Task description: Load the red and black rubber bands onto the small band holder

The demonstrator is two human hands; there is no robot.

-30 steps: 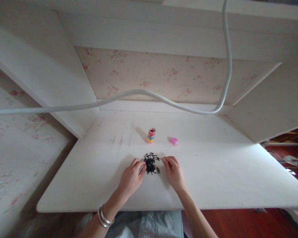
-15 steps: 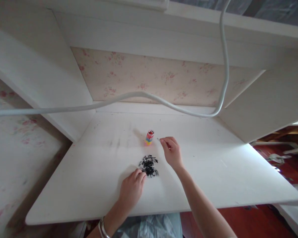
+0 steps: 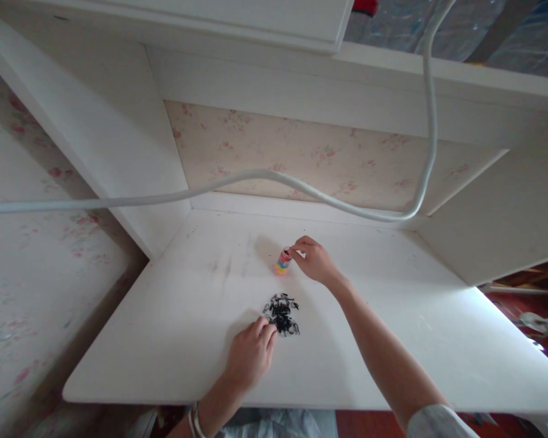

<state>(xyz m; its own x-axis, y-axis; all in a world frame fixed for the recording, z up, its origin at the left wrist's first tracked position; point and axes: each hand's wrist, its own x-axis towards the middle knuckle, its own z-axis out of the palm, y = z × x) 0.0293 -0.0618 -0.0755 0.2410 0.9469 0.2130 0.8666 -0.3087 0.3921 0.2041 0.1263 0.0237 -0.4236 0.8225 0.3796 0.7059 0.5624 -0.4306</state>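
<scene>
A small colourful container (image 3: 283,261), pink, blue and yellow, stands upright on the white desk (image 3: 164,340). My right hand (image 3: 311,260) is at its open top, thumb and fingertips pinched together; what they hold is too small to make out. Nearer to me lies a loose pile of small black loops or clips (image 3: 282,314). My left hand (image 3: 252,351) rests at the pile's lower left edge with its fingers curled and pressed together, and anything between the fingertips is hidden.
A thick pale cable (image 3: 265,175) crosses the view above the desk. White side panels and a floral back wall (image 3: 324,155) enclose the desk's rear. A white shelf (image 3: 274,73) overhangs it.
My right hand has moved from beside the container to its rim. The small dark loop that showed at its fingertips is no longer distinct. My left hand stays by the pile; the view has shifted.
</scene>
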